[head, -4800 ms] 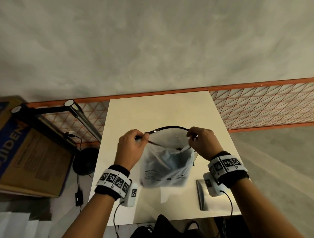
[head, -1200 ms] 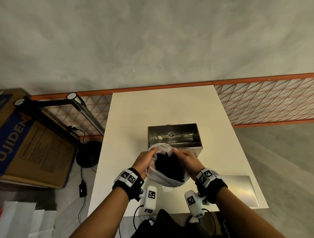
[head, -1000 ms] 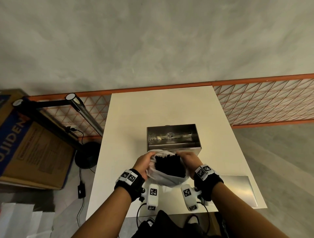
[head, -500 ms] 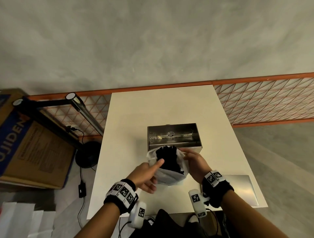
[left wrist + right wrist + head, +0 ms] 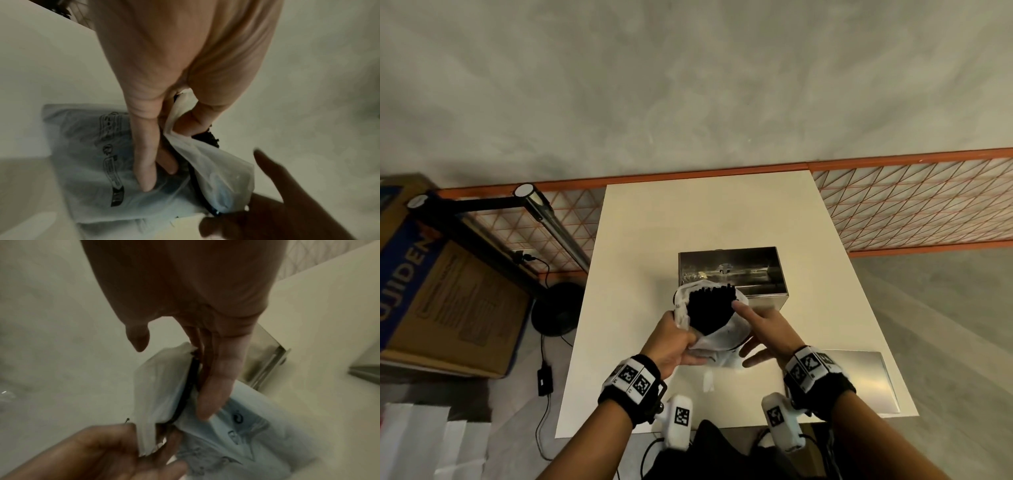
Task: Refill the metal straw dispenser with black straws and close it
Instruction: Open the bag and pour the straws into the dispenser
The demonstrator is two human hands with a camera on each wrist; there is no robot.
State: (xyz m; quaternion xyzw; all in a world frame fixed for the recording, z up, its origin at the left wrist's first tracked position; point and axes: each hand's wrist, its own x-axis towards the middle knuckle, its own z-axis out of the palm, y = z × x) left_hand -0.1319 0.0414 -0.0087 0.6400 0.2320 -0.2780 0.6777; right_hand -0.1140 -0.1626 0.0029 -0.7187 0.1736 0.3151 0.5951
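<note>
Plastic, thin and translucent, is what both hands work on nearest the person: the bag (image 5: 717,337) of black straws (image 5: 710,310) is held above the desk (image 5: 640,342) with its mouth turned up and away, toward the box beyond. The left hand (image 5: 673,344) has its fingers curled round the bag's left side and rim, gathering the film so the bundle stays together and the opening stays wide. The right hand (image 5: 767,334) is open: its forefinger lies straight along the bag's right edge and the other fingers spread beneath, steadying more than gripping. To the right, the flat metal lid (image 5: 859,380) lies set aside on the desk. Just beyond the bag stands the metal straw dispenser (image 5: 732,274), open at the top, apparently so the straws can be tipped straight in.
</note>
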